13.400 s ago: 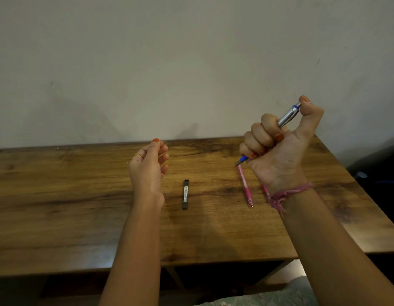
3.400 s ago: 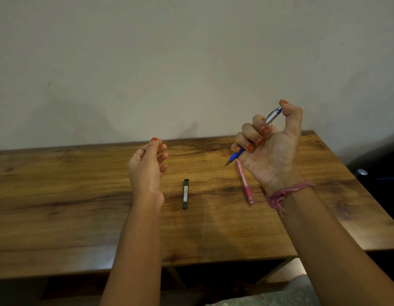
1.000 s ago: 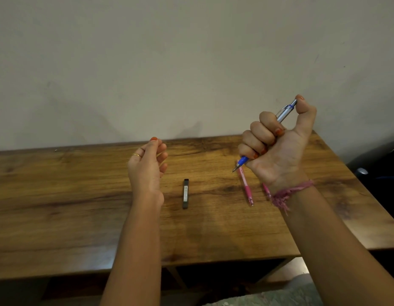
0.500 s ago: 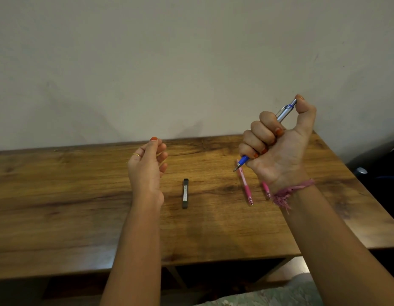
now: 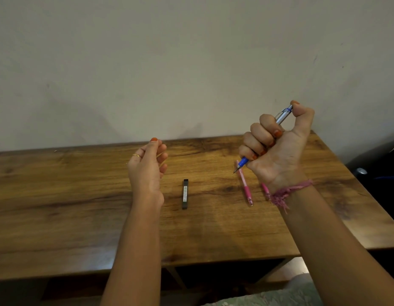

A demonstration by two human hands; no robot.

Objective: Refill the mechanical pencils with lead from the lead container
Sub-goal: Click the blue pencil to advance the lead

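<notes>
Blue-and-silver pencil [image 5: 280, 117] is fisted in our right hand [image 5: 278, 149], thumb on the clicker, left hand [image 5: 147, 166] pinched with fingers curled around nothing visible, lead container [image 5: 185, 193] on the bench [image 5: 59, 206], so we'd click gently, tip down.

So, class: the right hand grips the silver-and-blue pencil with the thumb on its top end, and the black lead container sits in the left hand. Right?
Not quite. The head view shows the lead container lying on the table; the left hand is apart from it. The right hand does grip the silver-and-blue pencil, thumb on top.
</notes>
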